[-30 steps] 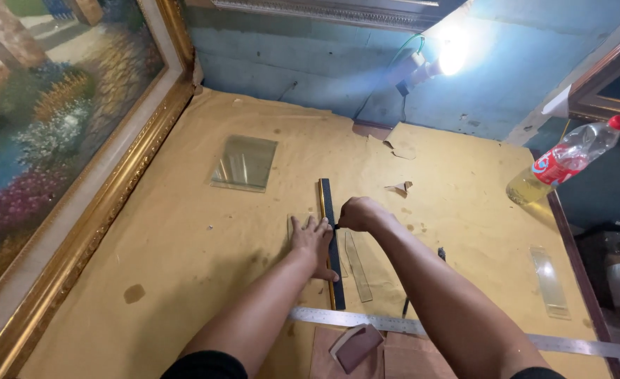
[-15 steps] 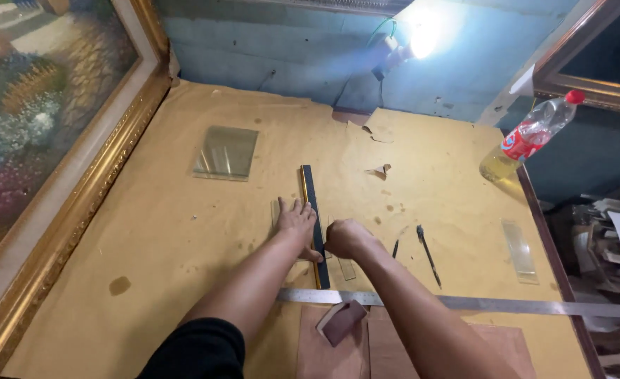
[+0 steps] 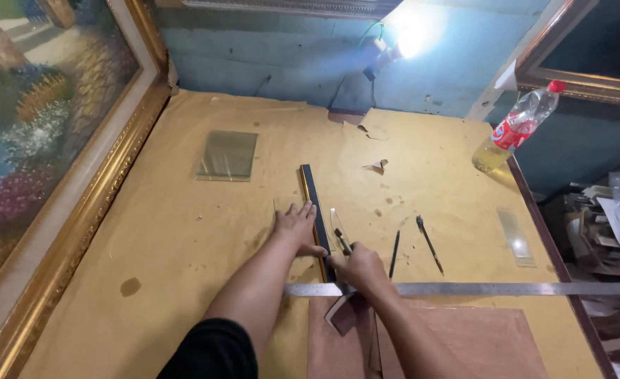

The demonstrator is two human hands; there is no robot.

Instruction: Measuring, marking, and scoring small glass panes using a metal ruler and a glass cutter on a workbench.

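Note:
My left hand (image 3: 296, 228) lies flat with fingers spread on the tan paper-covered table, its fingertips pressing the left edge of a black straightedge bar (image 3: 310, 193) that runs away from me. My right hand (image 3: 360, 268) is closed around a small pen-like cutting tool (image 3: 342, 243), whose tip rests beside the bar's right edge near its close end. A narrow clear glass piece (image 3: 336, 223) lies just right of the bar, under the tool.
A long steel ruler (image 3: 478, 288) lies crosswise over a reddish board (image 3: 457, 337). Two thin dark tools (image 3: 428, 244) lie to the right. A glass pane (image 3: 227, 156), a glass strip (image 3: 515, 235), a bottle (image 3: 519, 126), a gilt-framed painting (image 3: 64, 231) and a lamp (image 3: 394, 45) surround the table.
My right hand has drawn back toward me along the bar's right edge, from its far part to its near end. My left hand stays pressed on the bar.

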